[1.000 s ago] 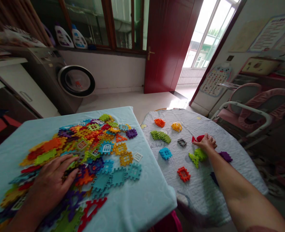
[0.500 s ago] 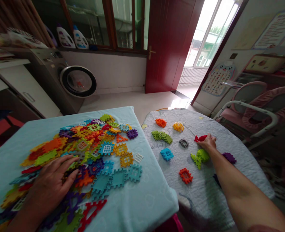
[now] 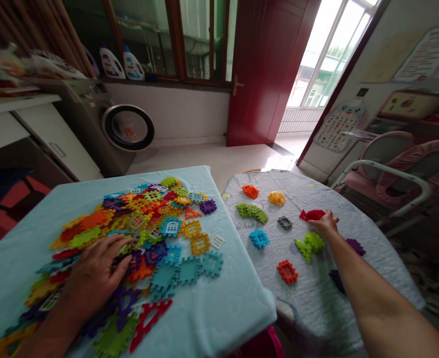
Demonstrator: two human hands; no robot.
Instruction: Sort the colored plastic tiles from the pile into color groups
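Note:
My left hand (image 3: 96, 271) lies over a heap of colourful plastic interlocking building pieces (image 3: 140, 204), its fingers stretched over them and its thumb apart. What lies under its palm is hidden. Out on the right-hand table, my right hand (image 3: 325, 223) grips the near right end of a red building piece (image 3: 314, 215); a small red pointed part joins its left end. Just below that hand sit lime green pieces (image 3: 310, 243). A purple piece (image 3: 355, 246) is to the right of my forearm, and a dark blue one (image 3: 336, 280) is partly covered by it.
Sorted small groups sit on the grey quilted cloth: orange (image 3: 250, 191), yellow (image 3: 276, 198), green (image 3: 252, 212), blue (image 3: 259, 238), grey (image 3: 285, 223) and a red-orange square (image 3: 287, 271). A gap separates it from the light blue tablecloth (image 3: 237, 303). A pink chair (image 3: 368, 179) stands at right.
The view has shifted slightly, moving most things a little rightward. More of the red piece shows beside my right hand. My left hand stays on the heap.

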